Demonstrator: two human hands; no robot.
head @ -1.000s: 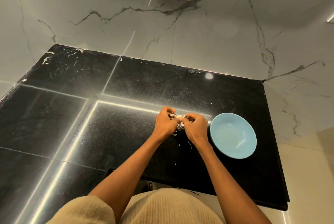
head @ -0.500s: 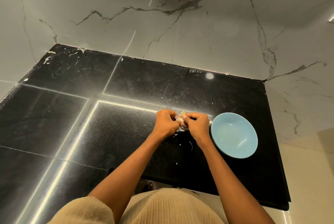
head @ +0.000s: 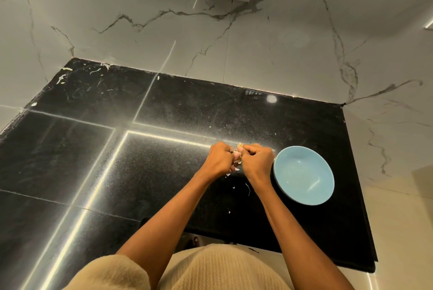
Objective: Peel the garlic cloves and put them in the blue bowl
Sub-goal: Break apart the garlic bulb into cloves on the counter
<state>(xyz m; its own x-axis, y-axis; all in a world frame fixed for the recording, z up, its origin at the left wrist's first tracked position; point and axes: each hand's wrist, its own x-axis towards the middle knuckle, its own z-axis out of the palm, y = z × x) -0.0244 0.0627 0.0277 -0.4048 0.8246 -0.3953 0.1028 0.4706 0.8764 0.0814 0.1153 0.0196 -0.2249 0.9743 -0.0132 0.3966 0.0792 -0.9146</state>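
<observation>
Both hands curled tight on the garlic [head: 237, 155] between them: left hand [head: 219, 159], right hand [head: 257, 160]. Blue bowl [head: 304, 175] empty, just beside right hand's outer side on worktop [head: 164, 172]; right hand nearer for the drop. Clove's axis hidden.

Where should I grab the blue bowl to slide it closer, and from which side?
Take the bowl by its rim on the right or far edge, pinching it with the fingers from above. It sits upright and empty on the counter, and its rim is bare all round. The right hand and forearm crowd the left edge, so that side is awkward.
</observation>
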